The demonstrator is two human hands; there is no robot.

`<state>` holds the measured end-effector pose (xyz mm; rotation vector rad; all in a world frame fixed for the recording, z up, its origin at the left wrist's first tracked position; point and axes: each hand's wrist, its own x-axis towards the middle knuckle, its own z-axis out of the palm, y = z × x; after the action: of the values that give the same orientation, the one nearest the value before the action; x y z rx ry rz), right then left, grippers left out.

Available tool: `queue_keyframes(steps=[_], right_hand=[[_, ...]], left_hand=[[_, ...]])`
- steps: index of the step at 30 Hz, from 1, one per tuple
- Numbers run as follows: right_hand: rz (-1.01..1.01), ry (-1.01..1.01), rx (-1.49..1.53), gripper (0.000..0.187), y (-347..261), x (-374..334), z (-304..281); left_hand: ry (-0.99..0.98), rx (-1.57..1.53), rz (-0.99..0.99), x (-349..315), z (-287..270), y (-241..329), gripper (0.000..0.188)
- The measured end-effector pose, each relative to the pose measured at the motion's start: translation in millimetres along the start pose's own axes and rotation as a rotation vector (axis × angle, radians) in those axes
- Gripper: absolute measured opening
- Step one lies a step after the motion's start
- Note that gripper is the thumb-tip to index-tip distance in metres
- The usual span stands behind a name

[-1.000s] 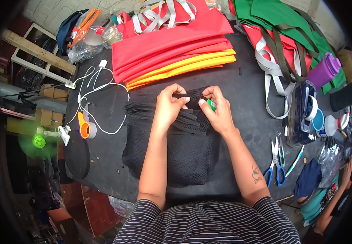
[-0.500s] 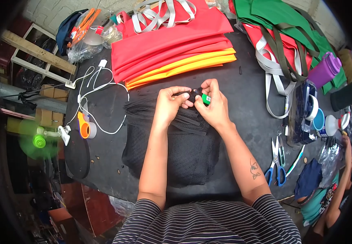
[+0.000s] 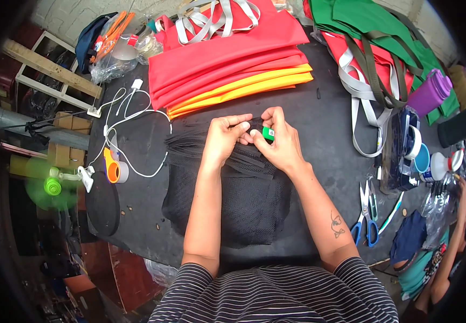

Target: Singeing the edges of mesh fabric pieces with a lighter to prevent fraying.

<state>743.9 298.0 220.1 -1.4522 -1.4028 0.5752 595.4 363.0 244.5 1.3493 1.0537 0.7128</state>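
Note:
A pile of black mesh fabric [image 3: 222,207] lies on the dark table in front of me, with loose black strips [image 3: 187,142] across its far edge. My left hand [image 3: 225,139] is closed over the far edge of this pile, thumb and fingers pinching the black mesh. Close by on its right, my right hand [image 3: 282,142] is also closed, thumb and index finger bent together at the mesh. A small green tag [image 3: 268,133] shows between the fingers of that hand. The fingers partly hide the mesh between the hands.
Folded red and yellow fabric bags [image 3: 230,75] are stacked beyond my hands. Scissors [image 3: 365,218], a cutter and a purple tumbler [image 3: 431,92] stand or lie on the right. A tape dispenser [image 3: 115,170], white cable [image 3: 133,126] and clip-on fan [image 3: 53,185] are left. Another person's arm [image 3: 453,237] shows at right.
My right hand's fingers have shifted slightly, and the green tag has turned and moved a little left. Less black mesh shows between my hands. My left hand stays nearly in place.

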Motion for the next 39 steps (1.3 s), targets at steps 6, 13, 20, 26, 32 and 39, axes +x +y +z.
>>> queue_keyframes(steps=[6,13,20,26,32,39], right_hand=[[-0.027,0.055,0.012,0.041,6.5,-1.8,6.4],[-0.043,0.066,-0.021,0.043,7.8,-0.4,8.0],[0.018,0.083,0.149,0.042,12.9,-2.8,3.3],[0.120,0.231,0.459,0.025,32.8,-11.3,-1.5],[0.177,0.215,0.624,0.015,37.9,-15.2,-4.6],[0.099,0.155,0.575,0.022,31.6,-20.5,-0.6]], left_hand=[[-0.020,-0.032,-0.005,2.0,-2.8,-4.6,0.027],[-0.041,-0.009,-0.018,0.2,-1.5,0.3,0.029],[0.021,0.046,0.053,0.7,-0.2,-4.3,0.015],[0.138,0.094,0.144,-4.1,3.3,-7.0,0.012],[0.380,0.618,0.370,-12.0,12.7,3.1,0.020],[0.212,0.803,0.120,-12.7,13.8,20.3,0.019]])
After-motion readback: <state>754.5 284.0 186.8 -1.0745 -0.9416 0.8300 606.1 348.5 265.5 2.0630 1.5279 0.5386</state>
